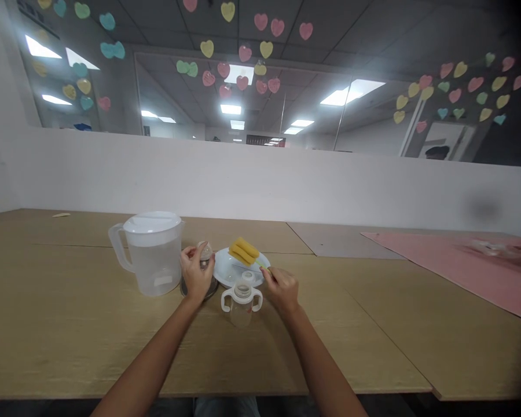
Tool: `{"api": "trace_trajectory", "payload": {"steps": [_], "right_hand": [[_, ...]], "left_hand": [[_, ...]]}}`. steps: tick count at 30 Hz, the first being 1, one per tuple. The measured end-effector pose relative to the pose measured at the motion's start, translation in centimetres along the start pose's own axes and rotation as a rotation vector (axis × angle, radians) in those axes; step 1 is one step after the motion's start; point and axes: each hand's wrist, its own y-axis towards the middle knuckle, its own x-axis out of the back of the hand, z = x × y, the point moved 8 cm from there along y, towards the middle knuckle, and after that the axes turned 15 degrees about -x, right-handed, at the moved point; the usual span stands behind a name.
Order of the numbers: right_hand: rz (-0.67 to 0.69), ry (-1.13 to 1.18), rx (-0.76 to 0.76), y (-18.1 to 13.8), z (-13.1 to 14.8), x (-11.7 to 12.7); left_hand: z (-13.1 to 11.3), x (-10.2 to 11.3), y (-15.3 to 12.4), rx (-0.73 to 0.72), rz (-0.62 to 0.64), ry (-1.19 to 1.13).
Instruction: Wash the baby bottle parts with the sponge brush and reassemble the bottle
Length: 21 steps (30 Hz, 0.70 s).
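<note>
My left hand (195, 275) is closed around a small clear bottle cap (205, 251), held up over a dark round dish (211, 291) that is partly hidden by the hand. In my right hand (282, 288) is the thin green handle of a yellow sponge brush (244, 251), its head tilted up above a white plate (226, 272). A clear baby bottle (242, 313) with two white side handles stands upright between my hands, its mouth uncovered. Just behind it on the plate's near side is a small white part (248, 277).
A clear lidded pitcher (156, 263) with liquid in it stands left of my left hand. At the right a pink mat (451, 272) bears blurred clear items, with a grey sheet (347, 242) beside it. A white wall (243, 179) closes off the wooden table's (91, 336) back.
</note>
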Motion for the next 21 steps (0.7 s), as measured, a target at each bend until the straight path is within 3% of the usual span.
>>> {"api": "trace_trajectory", "payload": {"steps": [4,7,15,21], "right_hand": [[0.025,-0.01,0.025,-0.1,0.3,-0.2],[0.012,0.003,0.015,0.0,0.3,-0.1],[0.013,0.046,-0.002,0.1,0.4,0.0],[0.009,0.054,-0.001,0.1,0.5,0.2]], "left_hand": [[0.6,-1.2,-0.3,-0.028,0.133,0.077],[1.4,-1.6,-0.7,-0.02,0.158,0.086],[4.8,-2.9,-2.2,0.221,0.325,0.16],[6.0,-3.7,-2.7,0.21,0.383,0.175]]}}
